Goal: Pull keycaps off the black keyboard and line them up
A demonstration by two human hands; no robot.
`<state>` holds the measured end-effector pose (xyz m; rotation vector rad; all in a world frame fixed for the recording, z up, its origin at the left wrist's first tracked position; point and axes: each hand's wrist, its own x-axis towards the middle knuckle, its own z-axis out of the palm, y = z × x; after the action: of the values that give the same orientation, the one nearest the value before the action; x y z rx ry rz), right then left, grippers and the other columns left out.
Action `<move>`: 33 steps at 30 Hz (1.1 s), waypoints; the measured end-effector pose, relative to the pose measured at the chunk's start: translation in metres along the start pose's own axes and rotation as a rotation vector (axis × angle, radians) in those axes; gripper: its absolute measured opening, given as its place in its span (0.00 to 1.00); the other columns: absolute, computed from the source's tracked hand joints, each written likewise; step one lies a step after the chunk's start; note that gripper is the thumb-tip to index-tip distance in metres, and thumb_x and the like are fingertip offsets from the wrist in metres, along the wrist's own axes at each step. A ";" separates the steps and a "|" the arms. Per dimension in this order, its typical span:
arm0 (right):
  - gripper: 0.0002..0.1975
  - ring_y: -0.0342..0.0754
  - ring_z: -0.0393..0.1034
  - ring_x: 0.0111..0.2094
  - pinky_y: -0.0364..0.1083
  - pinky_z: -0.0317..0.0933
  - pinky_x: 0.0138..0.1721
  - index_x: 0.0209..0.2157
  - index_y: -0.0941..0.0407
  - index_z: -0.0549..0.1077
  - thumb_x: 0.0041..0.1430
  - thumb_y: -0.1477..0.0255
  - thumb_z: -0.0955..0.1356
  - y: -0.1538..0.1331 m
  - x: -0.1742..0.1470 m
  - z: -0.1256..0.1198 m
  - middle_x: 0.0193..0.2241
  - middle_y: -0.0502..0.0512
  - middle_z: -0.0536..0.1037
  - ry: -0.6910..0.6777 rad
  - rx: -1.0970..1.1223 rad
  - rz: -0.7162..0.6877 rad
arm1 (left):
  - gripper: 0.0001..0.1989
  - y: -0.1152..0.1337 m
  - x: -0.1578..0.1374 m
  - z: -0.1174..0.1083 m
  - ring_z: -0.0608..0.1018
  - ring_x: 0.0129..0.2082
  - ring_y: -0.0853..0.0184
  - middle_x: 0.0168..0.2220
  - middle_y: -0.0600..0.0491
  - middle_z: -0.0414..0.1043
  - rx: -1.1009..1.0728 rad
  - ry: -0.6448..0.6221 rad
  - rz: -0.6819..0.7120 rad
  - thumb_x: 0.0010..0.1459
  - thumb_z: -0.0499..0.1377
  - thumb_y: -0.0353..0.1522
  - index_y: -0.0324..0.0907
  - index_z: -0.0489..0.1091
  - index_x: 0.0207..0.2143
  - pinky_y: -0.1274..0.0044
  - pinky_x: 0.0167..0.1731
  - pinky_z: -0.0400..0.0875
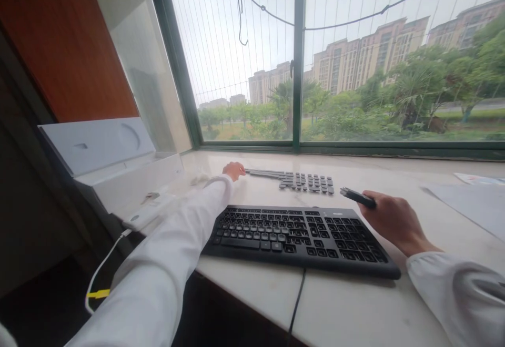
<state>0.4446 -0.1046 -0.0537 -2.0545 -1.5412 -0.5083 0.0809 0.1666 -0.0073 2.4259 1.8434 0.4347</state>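
My left hand point(234, 170) reaches to the far side of the white sill, its fingers pinched at the left end of rows of loose dark keycaps point(305, 181). What sits between those fingertips is too small to make out. My right hand point(394, 221) is closed around a slim black hand tool point(358, 197), its tip pointing left above the sill. Between my arms lies a black keyboard point(292, 236). Keycaps remain on part of its lower left rows, including the space bar point(240, 243); many other positions show bare black sockets.
A white open box point(134, 179) stands at the left, with a small white device and a white cable point(94, 273) beside it. Sheets of paper point(469, 205) lie at the right. A green-framed window point(299, 63) rises behind the sill, whose front edge drops to a dark space.
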 end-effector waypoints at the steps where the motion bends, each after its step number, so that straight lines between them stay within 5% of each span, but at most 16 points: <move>1: 0.14 0.52 0.67 0.21 0.47 0.49 0.24 0.26 0.52 0.73 0.61 0.64 0.62 0.000 0.000 0.000 0.22 0.59 0.75 -0.003 -0.002 0.001 | 0.07 0.000 0.003 0.004 0.78 0.33 0.70 0.39 0.55 0.80 -0.001 0.006 -0.003 0.56 0.63 0.35 0.47 0.79 0.38 0.80 0.39 0.68; 19: 0.12 0.51 0.68 0.22 0.46 0.48 0.26 0.27 0.53 0.75 0.58 0.67 0.62 -0.004 -0.001 0.002 0.22 0.58 0.77 -0.029 -0.005 -0.005 | 0.15 -0.002 0.025 0.024 0.78 0.34 0.70 0.38 0.56 0.79 0.061 0.021 0.010 0.59 0.60 0.31 0.51 0.71 0.49 0.79 0.42 0.65; 33: 0.13 0.52 0.68 0.23 0.45 0.48 0.26 0.27 0.52 0.74 0.59 0.66 0.61 -0.006 0.000 0.000 0.22 0.58 0.77 -0.044 -0.005 0.000 | 0.10 0.004 0.028 0.028 0.78 0.35 0.69 0.39 0.55 0.78 0.057 0.002 0.015 0.60 0.58 0.29 0.49 0.68 0.44 0.77 0.42 0.65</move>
<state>0.4385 -0.1034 -0.0526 -2.0819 -1.5665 -0.4702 0.0983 0.1958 -0.0278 2.4779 1.8649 0.3913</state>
